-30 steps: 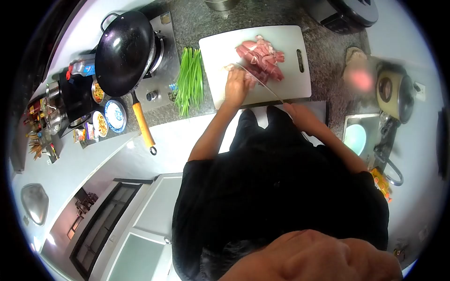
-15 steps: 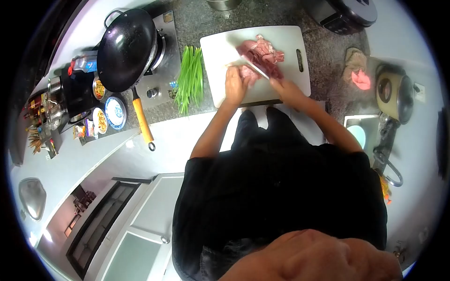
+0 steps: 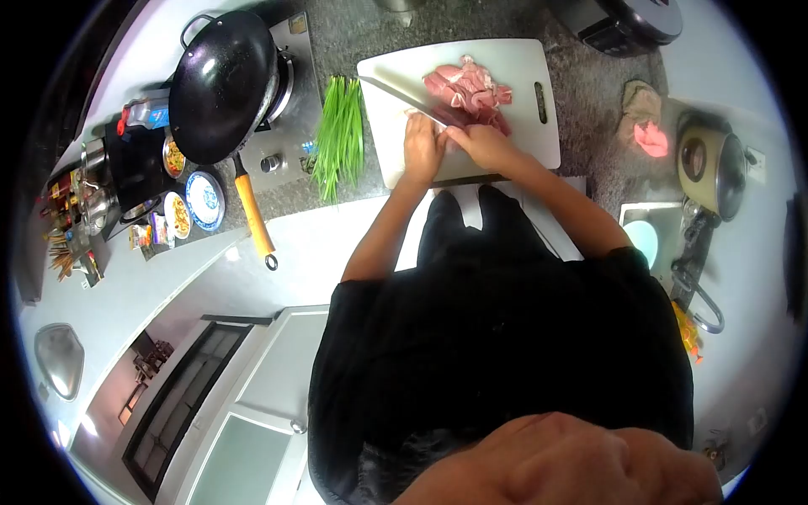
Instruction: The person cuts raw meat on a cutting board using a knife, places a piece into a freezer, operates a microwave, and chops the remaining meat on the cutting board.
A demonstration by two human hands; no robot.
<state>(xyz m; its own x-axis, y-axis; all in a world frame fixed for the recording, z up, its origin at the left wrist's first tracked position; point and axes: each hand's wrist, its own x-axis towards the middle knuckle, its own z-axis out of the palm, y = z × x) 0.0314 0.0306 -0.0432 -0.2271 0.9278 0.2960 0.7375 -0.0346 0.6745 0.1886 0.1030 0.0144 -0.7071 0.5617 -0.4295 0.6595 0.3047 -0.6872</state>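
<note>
On the white cutting board lies a pile of sliced raw meat. My right hand is closed round the handle of a kitchen knife, whose long blade slants up and left across the board. Close beside it, my left hand bends its fingers over a piece of raw meat at the near side of the board. Most of that piece is hidden under the fingers and behind the blade. The two hands almost touch. A bunch of green chives rests just left of the board.
At the left, a black wok sits on the stove, its wooden handle jutting over the counter edge. Bowls of chopped food and a blue-patterned plate stand beyond it. To the right are a cloth, a rice cooker and the sink.
My right hand has shifted left with the knife, up against my left hand. The blade now reaches to the board's left edge. My left hand stays nearly in place.
</note>
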